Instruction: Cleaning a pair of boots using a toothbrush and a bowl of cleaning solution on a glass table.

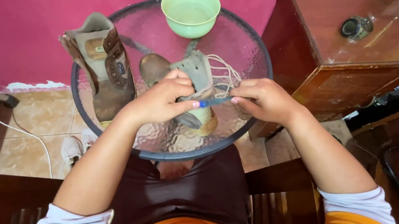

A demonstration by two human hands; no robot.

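On a small round glass table (pixel 153 139) a brown and grey boot (pixel 196 72) lies on its side, its pale laces (pixel 224 71) loose. My left hand (pixel 161 100) grips this boot around its upper. My right hand (pixel 262 99) holds a thin blue tool (pixel 214 101) by its right end, and the tip of the tool rests against the boot near my left fingers. A second matching boot (pixel 103 68) stands upright at the left of the table, apart from both hands.
A light green bowl (pixel 190 10) sits at the table's far edge. A dark wooden cabinet (pixel 356 51) stands to the right with small objects on top. A pink wall is behind. White cables (pixel 22 133) and a white shoe (pixel 72 148) lie on the tiled floor at left.
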